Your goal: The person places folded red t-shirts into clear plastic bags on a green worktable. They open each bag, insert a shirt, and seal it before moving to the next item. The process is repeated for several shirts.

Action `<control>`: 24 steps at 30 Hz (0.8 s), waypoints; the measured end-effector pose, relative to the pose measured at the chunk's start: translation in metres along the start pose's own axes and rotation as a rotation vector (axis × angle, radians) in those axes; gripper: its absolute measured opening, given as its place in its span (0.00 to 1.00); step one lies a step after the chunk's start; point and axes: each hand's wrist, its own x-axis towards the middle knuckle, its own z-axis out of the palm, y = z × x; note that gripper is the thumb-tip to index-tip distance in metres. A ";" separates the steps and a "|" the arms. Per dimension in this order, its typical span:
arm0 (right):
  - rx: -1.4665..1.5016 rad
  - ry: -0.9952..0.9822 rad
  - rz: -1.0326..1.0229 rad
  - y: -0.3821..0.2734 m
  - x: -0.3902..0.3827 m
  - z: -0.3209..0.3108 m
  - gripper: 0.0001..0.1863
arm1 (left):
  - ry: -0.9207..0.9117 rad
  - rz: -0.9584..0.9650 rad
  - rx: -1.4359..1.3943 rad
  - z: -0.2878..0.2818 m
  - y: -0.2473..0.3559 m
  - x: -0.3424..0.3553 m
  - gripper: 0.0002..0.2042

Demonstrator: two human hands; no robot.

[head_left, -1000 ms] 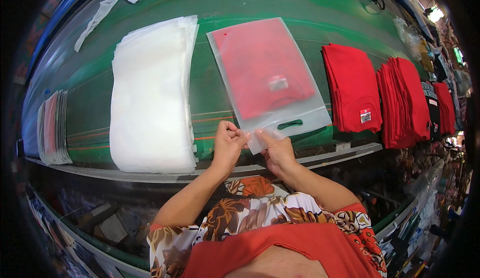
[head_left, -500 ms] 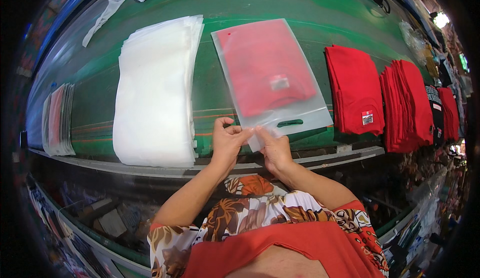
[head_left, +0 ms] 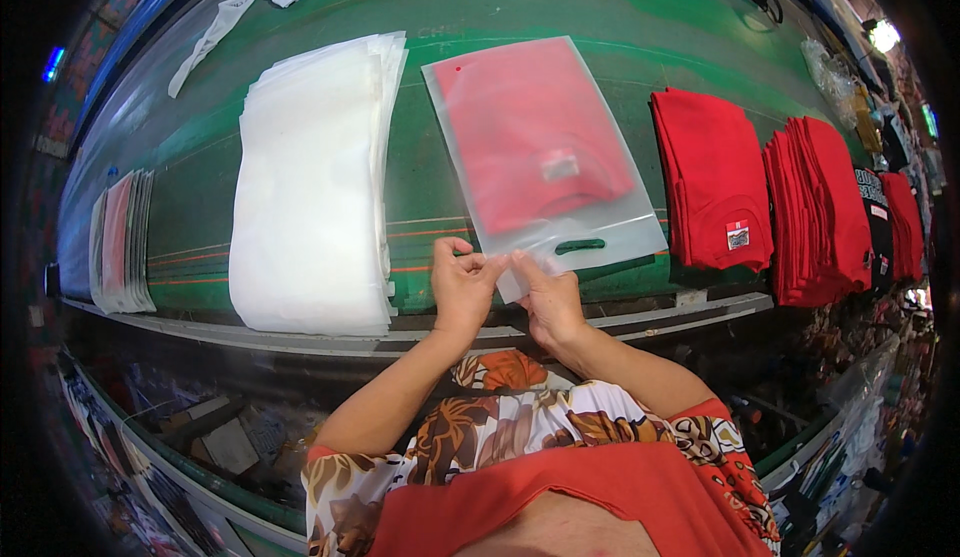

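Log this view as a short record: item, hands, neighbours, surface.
Item: frosted bag, lying flat, folded red garment inside
Left hand: fingertips at the bag's near left corner, grip unclear
Right hand: pinching that corner, thumb on top
Left of bag: white stack
Right of bag: folded red clothes
Surface: green table

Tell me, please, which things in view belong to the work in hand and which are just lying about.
In the work:
frosted bag, left hand and right hand at its near corner
red garment inside it
likely the folded red garments and white stack

Apparently just lying about:
white cloth strip
crumpled clear plastic
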 end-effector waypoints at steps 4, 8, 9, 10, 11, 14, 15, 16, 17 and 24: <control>-0.051 0.000 -0.028 0.005 0.006 -0.006 0.09 | -0.015 0.105 0.062 -0.002 -0.012 0.006 0.23; -0.042 0.073 0.032 -0.015 -0.013 0.010 0.10 | -0.001 0.117 0.017 -0.001 -0.014 0.005 0.23; -0.018 0.071 0.031 -0.014 -0.012 0.010 0.10 | -0.003 0.108 0.000 0.000 -0.012 0.004 0.23; 0.006 0.069 0.030 -0.013 -0.011 0.008 0.10 | -0.006 0.098 -0.017 0.000 -0.012 0.004 0.23; 0.030 0.068 0.029 -0.012 -0.009 0.006 0.11 | -0.007 0.103 -0.001 0.000 -0.013 0.005 0.23; 0.005 0.049 0.030 -0.007 -0.001 -0.001 0.11 | -0.022 0.090 0.002 -0.003 -0.018 0.008 0.23; 0.006 0.050 0.025 -0.006 0.001 -0.003 0.11 | -0.034 0.070 -0.025 -0.003 -0.018 0.009 0.24; 0.008 0.052 0.020 -0.004 0.003 -0.004 0.11 | -0.046 0.049 -0.053 -0.004 -0.017 0.009 0.24; 0.009 0.052 0.015 -0.004 0.003 -0.004 0.10 | -0.053 0.037 -0.042 -0.004 -0.016 0.010 0.24; 0.024 0.054 -0.065 -0.027 -0.008 -0.003 0.09 | -0.107 -0.059 -0.086 -0.008 -0.010 0.013 0.24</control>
